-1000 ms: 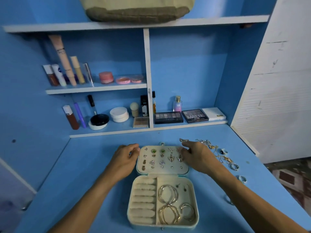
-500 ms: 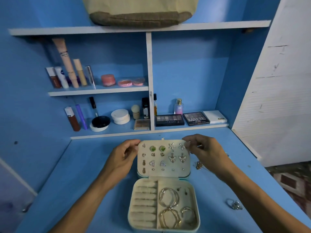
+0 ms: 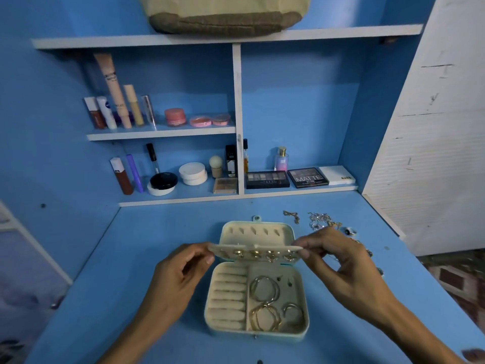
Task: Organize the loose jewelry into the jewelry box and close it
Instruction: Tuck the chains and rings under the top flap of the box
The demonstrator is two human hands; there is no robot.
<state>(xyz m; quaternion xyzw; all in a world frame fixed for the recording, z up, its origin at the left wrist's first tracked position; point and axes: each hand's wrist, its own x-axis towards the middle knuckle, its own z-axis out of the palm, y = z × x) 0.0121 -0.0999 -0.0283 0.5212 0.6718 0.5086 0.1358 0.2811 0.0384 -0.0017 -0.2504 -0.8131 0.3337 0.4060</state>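
A cream jewelry box [image 3: 304, 306] lies open on the blue desk, its lid [image 3: 257, 231] flat behind it. Gold bangles [image 3: 265, 300] fill its right compartment, ring rolls [image 3: 228, 298] its left. An earring panel [image 3: 256, 253] studded with small earrings is tilted forward over the box. My left hand [image 3: 181, 271] pinches its left end and my right hand [image 3: 338, 261] pinches its right end. Loose jewelry [image 3: 320, 220], chains and rings, lies on the desk behind my right hand, partly hidden by it.
Shelves at the back hold cosmetics: tubes [image 3: 115, 106], pink jars [image 3: 175, 117], eyeshadow palettes [image 3: 267, 179] and a perfume bottle [image 3: 281, 160]. A woven bag [image 3: 225, 19] sits on the top shelf. A white cabinet [image 3: 441, 143] stands at the right.
Both hands have swung the earring panel up off the lid and forward toward the box, baring the lid's hooks. The view shifted, and the loose jewelry on the right shows again.
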